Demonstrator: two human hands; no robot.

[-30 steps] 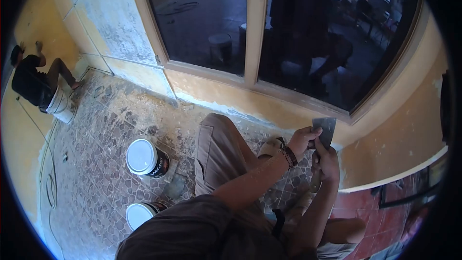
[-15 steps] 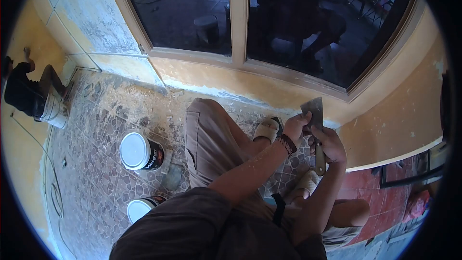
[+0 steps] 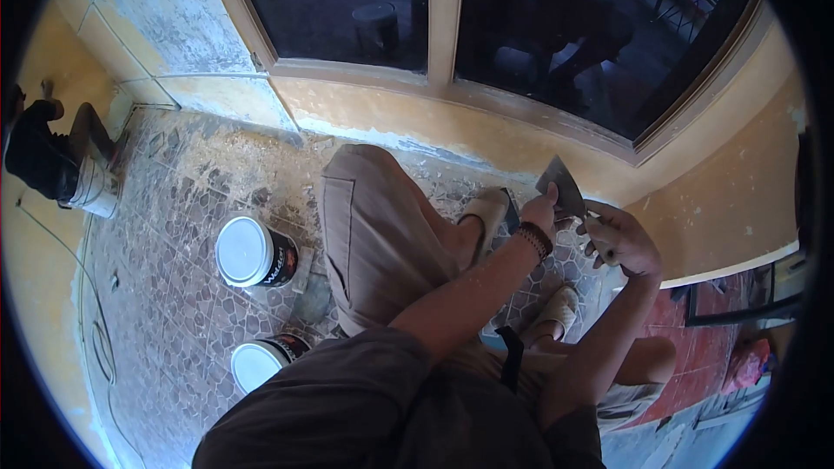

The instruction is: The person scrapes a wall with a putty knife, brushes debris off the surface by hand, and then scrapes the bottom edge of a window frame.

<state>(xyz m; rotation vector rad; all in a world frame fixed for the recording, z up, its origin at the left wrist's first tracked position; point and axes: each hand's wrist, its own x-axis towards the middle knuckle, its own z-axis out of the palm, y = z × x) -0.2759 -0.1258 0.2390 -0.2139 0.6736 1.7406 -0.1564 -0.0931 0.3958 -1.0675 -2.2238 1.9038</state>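
Gripped the scraper (image 3: 570, 198) by its handle (image 3: 601, 241) in the right hand (image 3: 629, 239) and pinched its blade (image 3: 559, 177) with the left hand (image 3: 539, 213), maybe to steady it. Had it near the wall (image 3: 599, 181) under the window (image 3: 539, 52), well apart from the buckets (image 3: 244, 250) on the left.

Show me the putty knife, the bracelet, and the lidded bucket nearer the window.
Putty knife (image 3: 566, 188): head view, on its metal blade.
Bracelet (image 3: 536, 241): head view, on its dark band.
Lidded bucket (image 3: 252, 251): head view, on its white lid.
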